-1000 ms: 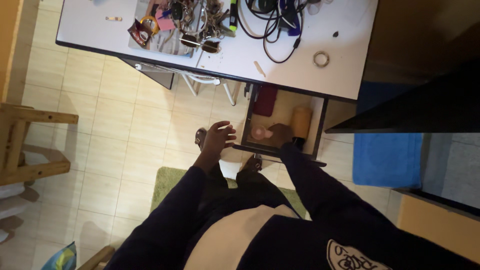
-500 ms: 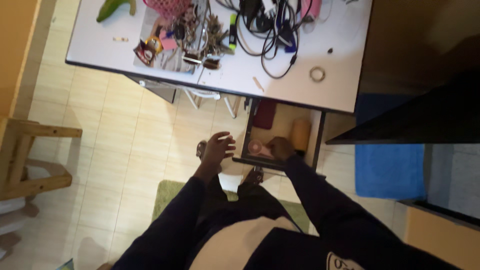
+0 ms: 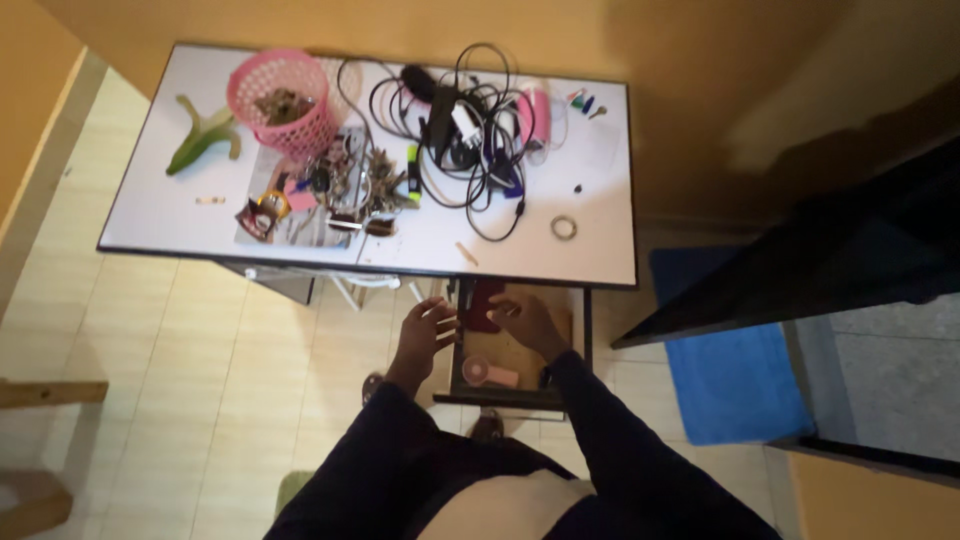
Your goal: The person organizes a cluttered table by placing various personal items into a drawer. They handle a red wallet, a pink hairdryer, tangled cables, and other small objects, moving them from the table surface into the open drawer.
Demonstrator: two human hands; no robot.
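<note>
My left hand (image 3: 425, 332) hovers with its fingers spread and holds nothing, just left of an open wooden drawer (image 3: 583, 345) under the white table (image 3: 600, 255). Over the drawer's back part floats my right hand (image 3: 525, 322), palm down, fingers loosely bent, with nothing visible in it. Inside the drawer lie a small pink fan-like item (image 3: 490, 373) and a dark red object (image 3: 484, 303), which is partly hidden by the table edge.
On the table are a pink basket (image 3: 280, 98), a green banana-like thing (image 3: 200, 138), a tangle of black cables (image 3: 455, 125), small clutter (image 3: 335, 195) and a tape ring (image 3: 564, 228). A blue mat (image 3: 735, 375) and dark furniture (image 3: 820, 250) lie right; tiled floor left.
The view has tilted up, so the whole tabletop shows. Both hands have moved up toward the table's front edge, and my right hand has risen from deeper in the drawer.
</note>
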